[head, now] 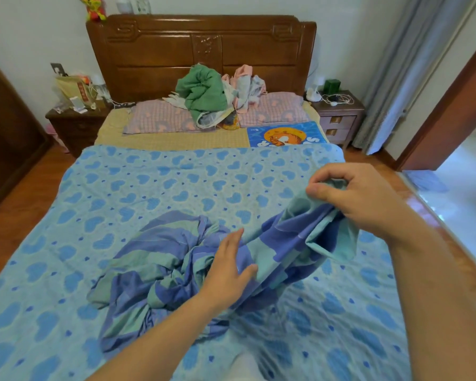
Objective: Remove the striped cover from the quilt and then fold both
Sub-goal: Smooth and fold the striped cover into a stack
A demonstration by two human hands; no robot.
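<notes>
The striped cover [160, 273], blue and teal, lies crumpled in a heap in the middle of the bed. Beneath it the light blue quilt [138, 188] with blue hearts is spread flat over most of the mattress. My right hand [363, 199] pinches an edge of the cover and holds it lifted above the quilt at the right. My left hand [228, 268] reaches out with straight fingers and touches the raised stretch of cover just left of that grip.
Pink pillows [160, 116] and a pile of clothes [204, 94] sit by the wooden headboard [201, 45]. A nightstand [338, 111] stands at the right and a cluttered one [74, 119] at the left. An open doorway [457, 166] is on the right.
</notes>
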